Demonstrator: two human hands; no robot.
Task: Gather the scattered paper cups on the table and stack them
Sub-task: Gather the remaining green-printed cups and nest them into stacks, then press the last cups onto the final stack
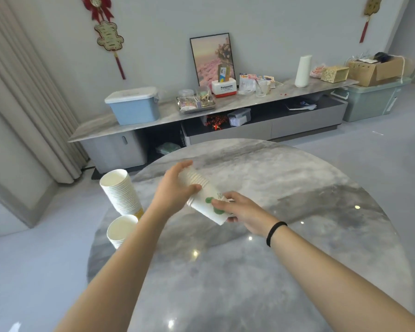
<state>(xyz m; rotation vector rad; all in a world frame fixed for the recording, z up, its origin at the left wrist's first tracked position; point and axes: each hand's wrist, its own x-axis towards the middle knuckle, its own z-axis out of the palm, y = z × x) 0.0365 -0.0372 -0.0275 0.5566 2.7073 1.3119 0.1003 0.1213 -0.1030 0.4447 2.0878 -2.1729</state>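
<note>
At the left edge of the tabletop [297,236] stands a tall stack of cups [120,191], with a shorter stack [120,230] just in front of it. Further right, the left hand [175,188] wraps the rim end of a tilted bundle of cups [205,200] held above the tabletop, while the right hand [240,209] grips its base end. To seat them well, the hands should probably press the ends together along one straight line. Both forearms reach forward, converging.
</note>
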